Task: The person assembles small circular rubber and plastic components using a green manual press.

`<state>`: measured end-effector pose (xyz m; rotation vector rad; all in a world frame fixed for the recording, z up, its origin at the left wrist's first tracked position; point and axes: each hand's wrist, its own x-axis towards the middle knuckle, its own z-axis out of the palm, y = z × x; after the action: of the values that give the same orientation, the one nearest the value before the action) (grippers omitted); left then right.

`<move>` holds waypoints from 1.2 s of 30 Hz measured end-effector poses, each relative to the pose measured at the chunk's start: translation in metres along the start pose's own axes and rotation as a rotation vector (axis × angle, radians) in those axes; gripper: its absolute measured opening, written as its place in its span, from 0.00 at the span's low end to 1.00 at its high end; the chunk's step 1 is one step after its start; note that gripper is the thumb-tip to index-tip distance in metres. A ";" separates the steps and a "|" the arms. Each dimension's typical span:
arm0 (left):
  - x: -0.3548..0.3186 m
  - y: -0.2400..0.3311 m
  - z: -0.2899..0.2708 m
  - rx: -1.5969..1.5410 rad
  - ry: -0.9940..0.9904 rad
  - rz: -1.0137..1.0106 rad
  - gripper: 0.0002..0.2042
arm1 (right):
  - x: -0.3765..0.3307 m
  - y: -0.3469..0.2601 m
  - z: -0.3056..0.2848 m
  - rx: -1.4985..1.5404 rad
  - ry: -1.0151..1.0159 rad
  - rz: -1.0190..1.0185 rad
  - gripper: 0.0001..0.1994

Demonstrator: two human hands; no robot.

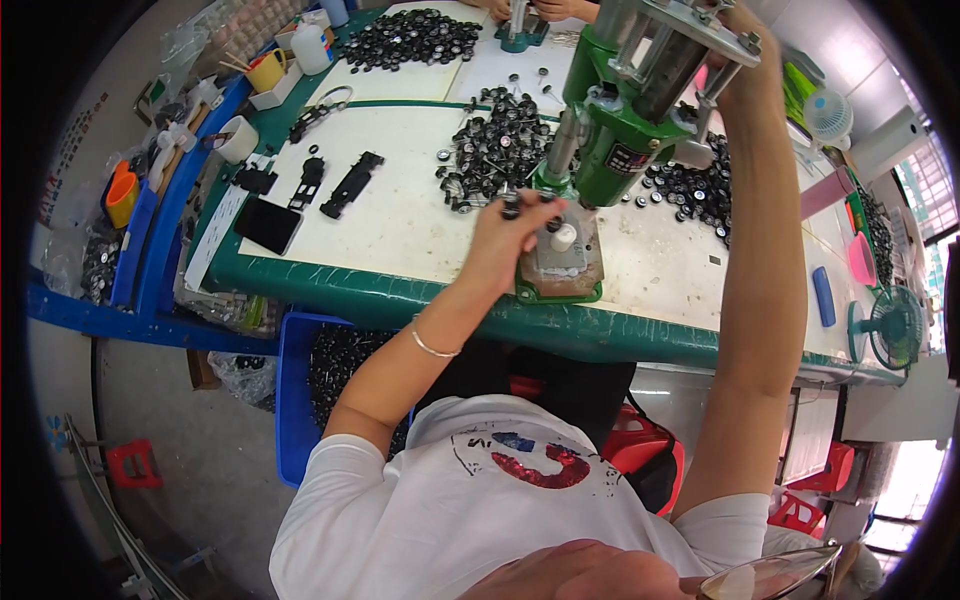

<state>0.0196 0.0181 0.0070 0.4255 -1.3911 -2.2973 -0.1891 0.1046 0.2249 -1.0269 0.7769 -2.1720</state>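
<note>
My left hand (pixel 497 240) is closed around small black wheels (pixel 511 207), apparently joined by an axle, just above the base plate (pixel 572 265) of a green bench press (pixel 622 150). A short white round post (pixel 563 237) stands on that plate, beside my fingertips. My right arm reaches up along the press. At the top edge my right hand (pixel 752 60) is beside the press's upper metal rods, its fingers hidden. Behind my left hand lies a heap of black wheels with metal axles (pixel 500 150).
More black wheels (pixel 690 190) lie right of the press, and another pile (pixel 410 40) at the back. Black toy chassis (pixel 352 185) and a dark phone-like slab (pixel 268 226) sit left. Below stands a blue bin (pixel 295 400). Another person's hands (pixel 555 9) work across the table.
</note>
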 end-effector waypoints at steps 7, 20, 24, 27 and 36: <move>-0.008 0.022 -0.065 -0.255 0.028 -0.099 0.17 | -0.039 0.024 -0.045 -0.463 0.370 -0.132 0.14; -0.012 0.035 -0.090 0.159 0.127 -0.121 0.08 | -0.183 0.129 -0.151 -1.787 0.185 -0.022 0.07; 0.001 0.023 -0.060 1.012 0.187 0.250 0.09 | -0.180 0.122 -0.140 -1.538 0.314 0.114 0.07; 0.012 0.013 -0.052 1.457 0.188 0.226 0.12 | -0.179 0.117 -0.117 -1.023 0.443 0.262 0.09; 0.000 0.020 -0.074 1.182 0.200 0.240 0.08 | -0.174 0.121 -0.038 -0.746 0.165 0.441 0.10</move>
<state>0.0577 -0.0466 -0.0083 0.7250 -2.3849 -0.9952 -0.0977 0.1621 0.0387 -0.8874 1.7849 -1.6080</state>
